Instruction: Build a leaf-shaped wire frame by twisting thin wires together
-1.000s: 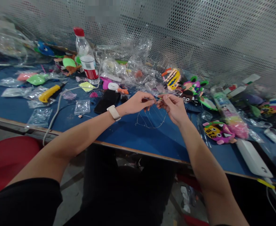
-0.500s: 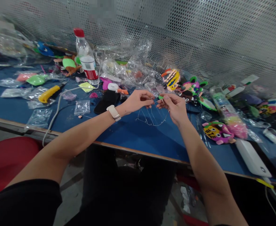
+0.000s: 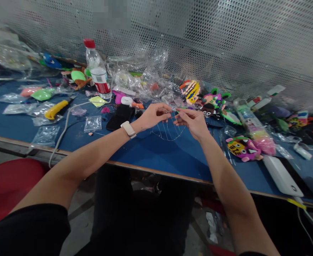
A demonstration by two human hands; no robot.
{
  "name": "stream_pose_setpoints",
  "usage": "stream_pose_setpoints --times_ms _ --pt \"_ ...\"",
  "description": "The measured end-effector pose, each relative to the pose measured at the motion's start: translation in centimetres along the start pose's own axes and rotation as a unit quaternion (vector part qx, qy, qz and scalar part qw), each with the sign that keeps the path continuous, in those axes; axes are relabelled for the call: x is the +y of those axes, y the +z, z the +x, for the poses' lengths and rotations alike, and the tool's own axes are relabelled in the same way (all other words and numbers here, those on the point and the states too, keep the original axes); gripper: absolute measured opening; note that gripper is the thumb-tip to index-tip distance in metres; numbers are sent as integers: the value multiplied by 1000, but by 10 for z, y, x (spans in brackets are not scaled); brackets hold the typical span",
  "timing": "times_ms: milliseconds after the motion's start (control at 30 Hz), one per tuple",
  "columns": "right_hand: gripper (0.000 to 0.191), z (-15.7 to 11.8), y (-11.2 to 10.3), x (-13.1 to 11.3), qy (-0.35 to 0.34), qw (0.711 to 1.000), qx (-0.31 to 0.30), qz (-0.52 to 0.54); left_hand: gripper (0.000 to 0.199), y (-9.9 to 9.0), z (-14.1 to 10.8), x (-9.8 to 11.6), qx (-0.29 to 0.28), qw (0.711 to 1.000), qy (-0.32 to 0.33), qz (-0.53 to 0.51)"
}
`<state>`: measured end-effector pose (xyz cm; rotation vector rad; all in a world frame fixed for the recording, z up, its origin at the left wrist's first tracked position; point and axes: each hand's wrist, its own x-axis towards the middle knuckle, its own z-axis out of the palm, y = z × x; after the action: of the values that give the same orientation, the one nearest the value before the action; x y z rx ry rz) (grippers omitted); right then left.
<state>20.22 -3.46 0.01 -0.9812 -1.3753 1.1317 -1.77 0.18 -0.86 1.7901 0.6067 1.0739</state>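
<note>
My left hand [image 3: 156, 115], with a pale watch band [image 3: 128, 129] on its wrist, pinches a thin wire between thumb and fingertips. My right hand [image 3: 195, 122] is closed in a pinch close by, its fingertips nearly meeting the left ones. From both hands hangs the thin wire [image 3: 172, 139], curved into a loop with several fine strands running up to the fingers. Tiny knots or beads seem to dot it. What exactly lies between the fingertips is too small to make out. Below the hands is the blue tabletop [image 3: 156, 156].
Leftward lie a yellow-handled knife [image 3: 55, 109], small plastic bags [image 3: 93, 123], a white cable [image 3: 63, 137] and a red-capped bottle [image 3: 99, 73]. On the right are a colourful animal face [image 3: 244, 148] and a white power bank [image 3: 282, 177]. A perforated metal panel [image 3: 212, 42] stands behind.
My right hand has drawn slightly nearer to my left, its fingertips now almost at the left fingers. The hanging wire loop has shifted a little leftward. The view has moved slightly.
</note>
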Motion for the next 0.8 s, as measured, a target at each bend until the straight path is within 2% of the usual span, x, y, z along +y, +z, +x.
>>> stream_pose_setpoints --times_ms 100,267,633,800 --pt "46 -1 2 1 -20 1000 3 -22 18 -1 0 -4 -3 1000 -2 -7" --pt "37 -2 3 3 -47 998 -1 -44 17 0 -1 -6 -17 1000 -3 -5" --pt "35 -9 9 7 -75 993 46 -78 11 6 -4 -2 9 1000 16 11" --pt "35 -9 8 6 -79 991 46 -94 12 7 -4 -2 12 1000 11 23"
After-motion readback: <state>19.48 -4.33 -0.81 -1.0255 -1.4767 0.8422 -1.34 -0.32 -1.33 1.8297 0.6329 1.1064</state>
